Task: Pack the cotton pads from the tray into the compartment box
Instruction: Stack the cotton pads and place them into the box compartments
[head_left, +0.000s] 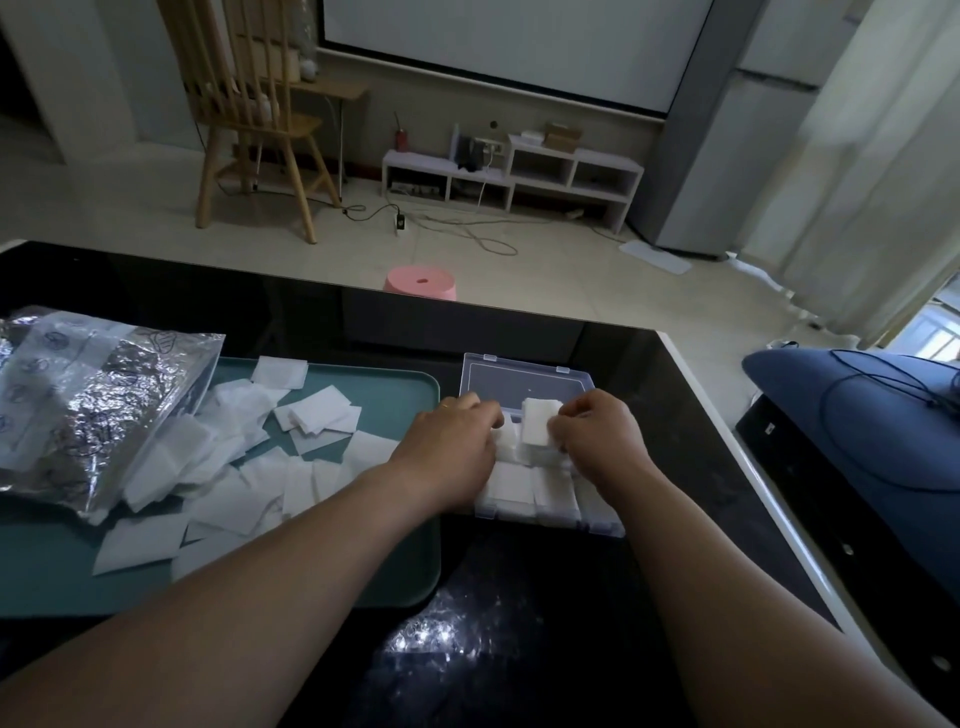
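Head view: both hands are over the compartment box (524, 512), which sits on the black table (519, 597) just right of the teal tray (400, 382).
Right hand: the right hand (597, 439) pinches a small stack of pads (537, 423) by its right edge. The fingertips are curled in, and the stack is tilted above the middle of the box.
Left hand: the left hand (452, 441) arches over the box's left side with fingers bent downward. Their tips are hidden, so I cannot tell whether they pinch or only press.
Box: the lid (519, 376) lies open on the far side, and the near compartments already show white pads packed in.
Cotton pads: plenty of loose cotton pads (234, 467) lie scattered on the tray, some at the mouth of a foil bag (88, 400) at its left end.
Step in hand: by my read, seating this stack into a compartment.
How to do it well: square the edges first, then lower the stack straight between the dividers. Use the left fingers to hold the neighbours down, and release only when the stack sits on the bottom.
Watch for: a corner catching a divider and folding, or overfilling so the lid will not close.
Progress: partway, judging by the pile on the tray.
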